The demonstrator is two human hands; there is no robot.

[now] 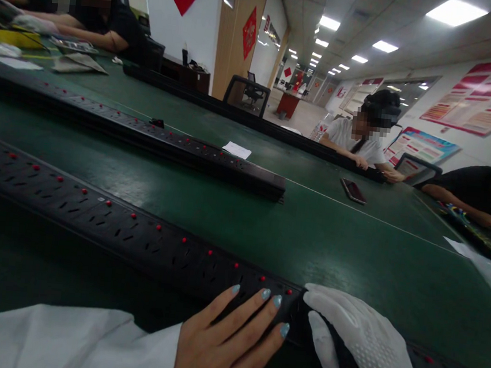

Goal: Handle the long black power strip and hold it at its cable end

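A long black power strip [145, 235], with a row of red buttons or lights and several slotted sockets, runs diagonally across the green table in front of me. My left hand [235, 336], bare and with light blue nails, lies on its near side with the fingers stretched out. Just to the right, my right hand [369, 340] wears a white dotted glove. Its thumb and fingers curl round a dark, curved thing [344, 355] at the strip; I cannot make out what it is. Beyond the glove the strip continues to the lower right.
A second black strip [146, 134] lies farther back, and a third long dark bar [235, 111] follows the far edge. A white paper [237, 149] and a phone [353, 191] rest on the table [310, 236]. Several other people sit around it. Plastic sheeting [486, 271] lies at right.
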